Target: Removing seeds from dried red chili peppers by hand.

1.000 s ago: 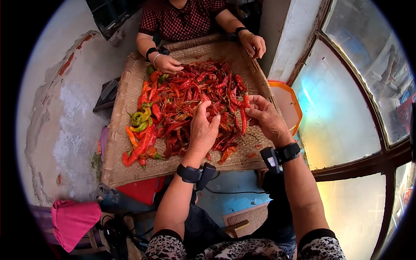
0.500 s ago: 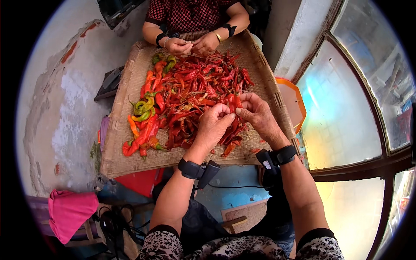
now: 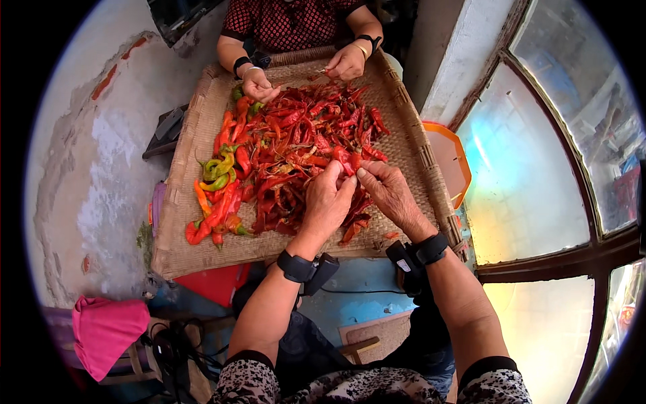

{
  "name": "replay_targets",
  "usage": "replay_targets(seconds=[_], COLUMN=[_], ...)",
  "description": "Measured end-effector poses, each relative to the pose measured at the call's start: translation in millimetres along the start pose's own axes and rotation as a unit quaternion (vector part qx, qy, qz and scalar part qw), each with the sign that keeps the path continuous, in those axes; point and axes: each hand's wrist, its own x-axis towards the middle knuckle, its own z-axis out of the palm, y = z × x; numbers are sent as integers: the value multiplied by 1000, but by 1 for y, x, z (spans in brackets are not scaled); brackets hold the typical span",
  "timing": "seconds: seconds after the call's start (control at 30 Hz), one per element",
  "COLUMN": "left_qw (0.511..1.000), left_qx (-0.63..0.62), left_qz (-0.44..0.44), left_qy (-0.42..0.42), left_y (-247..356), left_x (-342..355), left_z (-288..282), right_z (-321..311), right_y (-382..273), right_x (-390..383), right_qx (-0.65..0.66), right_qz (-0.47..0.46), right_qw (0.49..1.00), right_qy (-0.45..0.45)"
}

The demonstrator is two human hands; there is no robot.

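Between my two hands is a red chili pepper (image 3: pixel 347 160), held over the right side of a woven tray (image 3: pixel 176 232). My left hand (image 3: pixel 330 198) pinches it from the left, thumb and fingers pressed together. From the right, my right hand (image 3: pixel 392 193) grips the same pepper, its fingertips almost meeting the left ones. Under and beyond my hands lies a heap of dried red chilies (image 3: pixel 289 151), wrinkled and dark. Fresher red peppers (image 3: pixel 219 219) and twisted green peppers (image 3: pixel 219 170) lie along the tray's left side.
Across the tray sits a person (image 3: pixel 289 27), one hand over the heap and the other near the far rim. An orange-rimmed container (image 3: pixel 457 158) stands right of the tray, beside a framed window (image 3: pixel 531 161). A pink cloth (image 3: pixel 108 330) hangs at lower left.
My hands have shifted slightly left, and the pepper between them now tilts left. Across the tray, the other person's hands have moved apart, one down toward the heap.
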Motion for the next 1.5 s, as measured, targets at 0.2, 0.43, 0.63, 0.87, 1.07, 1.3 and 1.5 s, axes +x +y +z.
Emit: replay_targets(seconds=[0.2,0.43,0.63,0.87,1.07,1.3,1.5], left_qw=[992,983,979,990,994,995,996], left_qx=[3,-19,-12,-29,-32,30,48], left_qz=[-85,-129,-132,-80,-80,-45,-14], left_qy=[-91,-130,-158,-109,-74,-81,-71], left_y=[20,28,25,16,18,14,14], left_x=[-1,-11,-9,-5,-4,-7,-12], left_z=[-7,-4,-6,-11,-15,-18,-23], right_z=[-10,-5,-23,-91,-51,3,18], right_y=[-3,-6,-5,29,53,53,70], right_x=[3,-1,8,24,29,46,61], right_qx=[138,196,271,571,207,-404,-344], right_qz=[42,133,171,127,145,64,78], right_qw=[987,971,946,719,962,910,931], right_qy=[-65,-36,44,375,102,65,97])
